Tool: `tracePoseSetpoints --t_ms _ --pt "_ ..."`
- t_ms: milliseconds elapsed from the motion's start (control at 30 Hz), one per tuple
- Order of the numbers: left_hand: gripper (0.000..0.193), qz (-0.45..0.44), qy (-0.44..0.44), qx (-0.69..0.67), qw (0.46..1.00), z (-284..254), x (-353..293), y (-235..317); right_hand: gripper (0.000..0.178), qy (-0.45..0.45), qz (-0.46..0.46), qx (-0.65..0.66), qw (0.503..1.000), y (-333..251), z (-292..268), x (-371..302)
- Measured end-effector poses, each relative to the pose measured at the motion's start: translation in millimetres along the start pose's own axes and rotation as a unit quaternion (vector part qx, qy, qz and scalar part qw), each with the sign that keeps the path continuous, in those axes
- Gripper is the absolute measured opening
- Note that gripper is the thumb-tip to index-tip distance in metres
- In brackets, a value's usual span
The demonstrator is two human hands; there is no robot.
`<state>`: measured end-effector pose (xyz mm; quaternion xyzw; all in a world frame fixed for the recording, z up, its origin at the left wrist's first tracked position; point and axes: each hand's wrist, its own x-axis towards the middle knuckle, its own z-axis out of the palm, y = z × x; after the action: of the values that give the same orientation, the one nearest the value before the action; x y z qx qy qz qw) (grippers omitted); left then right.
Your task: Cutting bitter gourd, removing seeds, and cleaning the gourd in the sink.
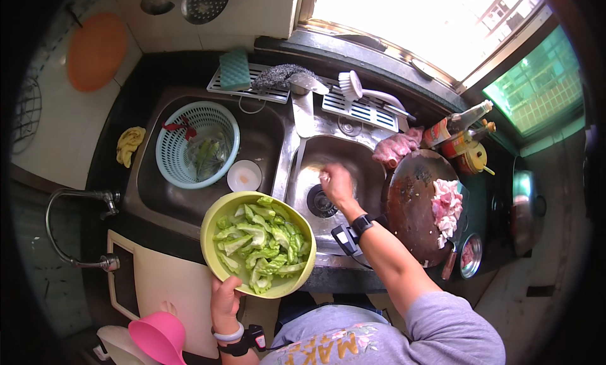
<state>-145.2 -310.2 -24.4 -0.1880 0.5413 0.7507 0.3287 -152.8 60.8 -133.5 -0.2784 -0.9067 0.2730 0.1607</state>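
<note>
While the left hand grips the near rim of a green bowl from below, fingers closed on its edge, the bowl sits level over the front lip of the counter, just beside the right sink basin. It is heaped with cut pale-green leafy vegetable; the level hold appears meant to keep the pieces from sliding out. The right hand reaches down into the right basin, above the drain; its fingers look loosely curled, but blur prevents telling whether they hold anything. In the left basin, a light-blue colander holds vegetable scraps, with a small white dish just beside it, kept apart from the cut leaves. To the right, a round dark chopping board carries cut raw meat, well apart from the bowl, presumably to separate raw meat from greens. Sauce bottles stand behind the board.
</note>
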Motion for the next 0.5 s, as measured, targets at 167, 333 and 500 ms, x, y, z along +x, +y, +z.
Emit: tracePoseSetpoints --t_ms 167,333,500 --pt "0.067 -0.016 -0.014 0.02 1.0 -10.4 4.4 -6.7 0.036 0.273 -0.259 0.06 0.925 -113.4 -89.5 74.0" --pt "0.067 0.009 -0.019 0.001 1.0 -7.7 6.4 -7.2 0.024 0.1 -0.198 -0.019 0.975 -102.1 -95.4 77.2" --pt "0.067 0.016 -0.021 0.001 1.0 -8.4 5.7 -7.5 0.017 0.157 -0.071 0.013 0.985 -47.6 -63.8 26.6"
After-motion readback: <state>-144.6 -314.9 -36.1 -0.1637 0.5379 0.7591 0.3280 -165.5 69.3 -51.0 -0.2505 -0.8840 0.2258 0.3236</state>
